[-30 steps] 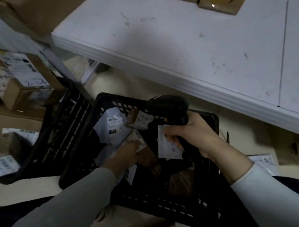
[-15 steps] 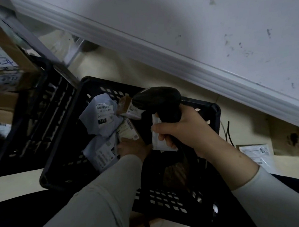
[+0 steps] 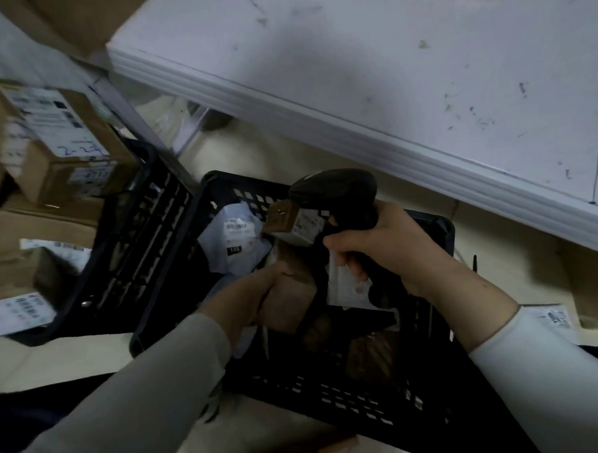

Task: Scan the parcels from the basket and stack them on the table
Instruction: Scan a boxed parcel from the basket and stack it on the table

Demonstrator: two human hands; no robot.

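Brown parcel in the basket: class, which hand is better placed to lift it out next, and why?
Left hand: it grips the brown parcel inside the basket. The right hand is occupied, gripping the scanner and pinching a white packet.

Left sleeve (image 3: pixel 127 405): long, plain grey, from 7 o'clock, cuff at the wrist.
Right sleeve (image 3: pixel 554 369): long, plain off-white, close-fitting, from 4 o'clock, cuff short of the wrist.
Left hand (image 3: pixel 246 297), right hand (image 3: pixel 387 243): bare.
Dark navy clothing (image 3: pixel 42 412) beneath both sleeves, at 8 and 4 o'clock; garment type unclear.
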